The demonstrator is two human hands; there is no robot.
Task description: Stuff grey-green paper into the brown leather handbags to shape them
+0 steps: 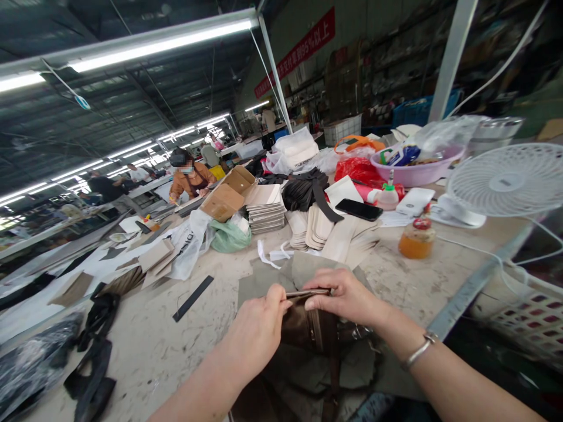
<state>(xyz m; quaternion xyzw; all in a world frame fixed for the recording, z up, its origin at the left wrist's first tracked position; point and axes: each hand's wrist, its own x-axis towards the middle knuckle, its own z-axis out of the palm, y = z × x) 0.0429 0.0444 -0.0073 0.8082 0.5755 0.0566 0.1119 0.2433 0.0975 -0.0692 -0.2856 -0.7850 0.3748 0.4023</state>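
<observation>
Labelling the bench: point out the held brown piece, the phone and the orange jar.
Brown piece (299, 326), head view: below its held edge.
Phone (358, 209), head view: black face.
Orange jar (415, 244), head view: front side.

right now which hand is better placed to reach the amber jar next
Probably the right hand: the amber jar stands on that side, and the left hand is farther away. Both hands hold the brown item, though.

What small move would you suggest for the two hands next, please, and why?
Perhaps slide the right hand slightly toward the left hand along the upper edge of the brown material, since both pinch that edge and a short stretch between them seems unsupported.
</observation>
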